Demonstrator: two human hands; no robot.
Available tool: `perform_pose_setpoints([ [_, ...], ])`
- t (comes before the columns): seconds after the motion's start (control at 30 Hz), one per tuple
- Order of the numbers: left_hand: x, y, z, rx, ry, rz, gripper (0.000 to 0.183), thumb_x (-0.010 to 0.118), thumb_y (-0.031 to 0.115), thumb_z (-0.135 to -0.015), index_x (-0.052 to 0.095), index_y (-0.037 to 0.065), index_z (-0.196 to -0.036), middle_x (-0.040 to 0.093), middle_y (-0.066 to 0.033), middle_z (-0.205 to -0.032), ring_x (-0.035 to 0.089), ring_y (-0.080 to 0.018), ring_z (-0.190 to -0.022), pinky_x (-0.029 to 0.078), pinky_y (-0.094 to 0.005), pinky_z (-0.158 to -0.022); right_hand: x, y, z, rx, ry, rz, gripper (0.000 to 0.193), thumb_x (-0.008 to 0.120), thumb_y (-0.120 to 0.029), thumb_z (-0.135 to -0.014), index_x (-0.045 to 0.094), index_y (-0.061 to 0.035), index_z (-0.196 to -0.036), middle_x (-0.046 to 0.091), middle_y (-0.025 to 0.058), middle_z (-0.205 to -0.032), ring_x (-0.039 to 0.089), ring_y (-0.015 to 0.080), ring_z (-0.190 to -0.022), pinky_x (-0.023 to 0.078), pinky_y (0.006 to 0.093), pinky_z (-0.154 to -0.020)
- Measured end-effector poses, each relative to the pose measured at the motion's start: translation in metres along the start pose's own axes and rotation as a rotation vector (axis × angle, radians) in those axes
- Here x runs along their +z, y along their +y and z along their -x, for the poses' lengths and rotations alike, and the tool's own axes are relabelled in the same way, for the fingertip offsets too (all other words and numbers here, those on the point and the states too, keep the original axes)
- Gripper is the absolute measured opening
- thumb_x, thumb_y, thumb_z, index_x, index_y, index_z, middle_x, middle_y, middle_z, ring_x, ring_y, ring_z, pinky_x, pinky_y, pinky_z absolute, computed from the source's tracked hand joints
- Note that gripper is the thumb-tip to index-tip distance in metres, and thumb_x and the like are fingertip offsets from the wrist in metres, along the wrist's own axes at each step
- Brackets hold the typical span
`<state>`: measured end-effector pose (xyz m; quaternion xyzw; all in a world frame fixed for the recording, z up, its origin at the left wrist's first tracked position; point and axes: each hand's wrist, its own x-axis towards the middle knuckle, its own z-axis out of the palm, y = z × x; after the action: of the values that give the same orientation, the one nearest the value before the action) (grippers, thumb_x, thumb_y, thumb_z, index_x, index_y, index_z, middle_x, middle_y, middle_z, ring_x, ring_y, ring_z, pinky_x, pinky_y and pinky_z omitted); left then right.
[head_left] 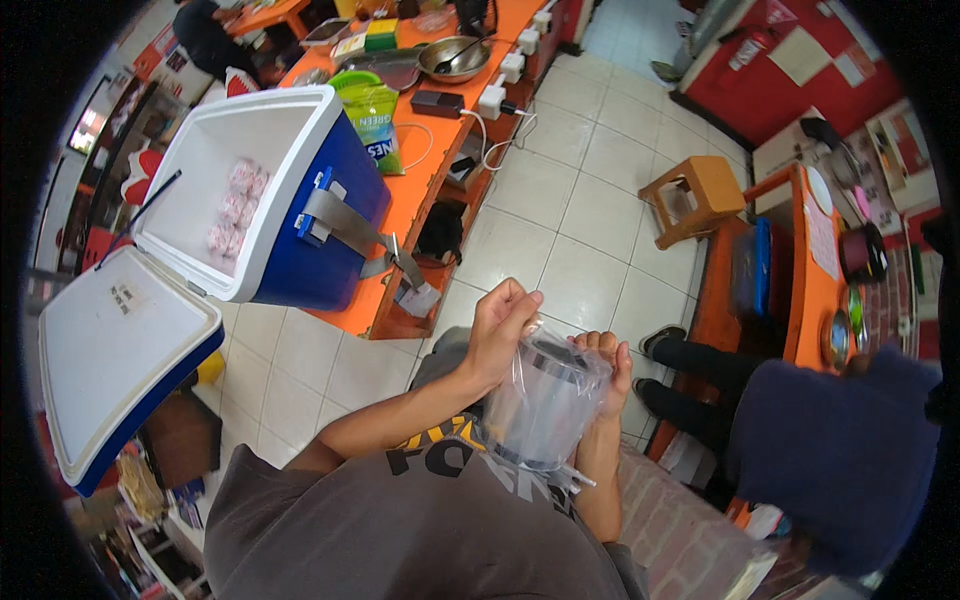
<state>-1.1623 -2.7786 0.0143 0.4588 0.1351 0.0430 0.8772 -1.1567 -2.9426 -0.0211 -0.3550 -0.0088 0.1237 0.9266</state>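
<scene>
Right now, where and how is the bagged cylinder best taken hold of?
Probably by the rounded wall of the bagged cylinder, one palm from the left and one from the right. Its straight sides suit cupped palms, whereas the clear bag looks loose and crinkled near the upper end, so pinching plastic alone might let it swing.

White tiled floor — red wall — orange table, brown stool.

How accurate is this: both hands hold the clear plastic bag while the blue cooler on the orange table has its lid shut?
The head view shows the lid of the blue cooler open, not shut. The left hand and right hand do hold the clear plastic bag.
</scene>
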Motion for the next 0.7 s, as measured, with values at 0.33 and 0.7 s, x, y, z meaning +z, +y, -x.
perform_pose_setpoints([
  [0.33, 0.016, -0.026, -0.165, -0.227, -0.144, 0.306, 0.025, 0.072, 0.012, -0.093, 0.048, 0.010, -0.092, 0.058, 0.0003, -0.077, 0.053, -0.0061, -0.068, 0.045, -0.0215, -0.064, -0.056, -0.016, -0.146, 0.168, 0.343, -0.118, 0.033, 0.053, -0.042, -0.102, 0.052, -0.0157, -0.083, 0.047, 0.0016, -0.075, 0.048, 0.0206, -0.081, 0.044, 0.0419, -0.090],
  [0.7, 0.027, -0.009, -0.344, -0.536, 0.138, 0.452, 0.042, 0.073, 0.024, -0.096, 0.037, 0.018, -0.076, 0.037, 0.0076, -0.066, 0.032, -0.0025, -0.056, 0.023, -0.0242, -0.048, -0.045, -0.061, -0.284, 0.147, 0.614, 0.022, 0.050, 0.050, -0.045, -0.105, 0.044, -0.0150, -0.066, 0.050, 0.0038, -0.066, 0.048, 0.0210, -0.073, 0.043, 0.0404, -0.083],
])
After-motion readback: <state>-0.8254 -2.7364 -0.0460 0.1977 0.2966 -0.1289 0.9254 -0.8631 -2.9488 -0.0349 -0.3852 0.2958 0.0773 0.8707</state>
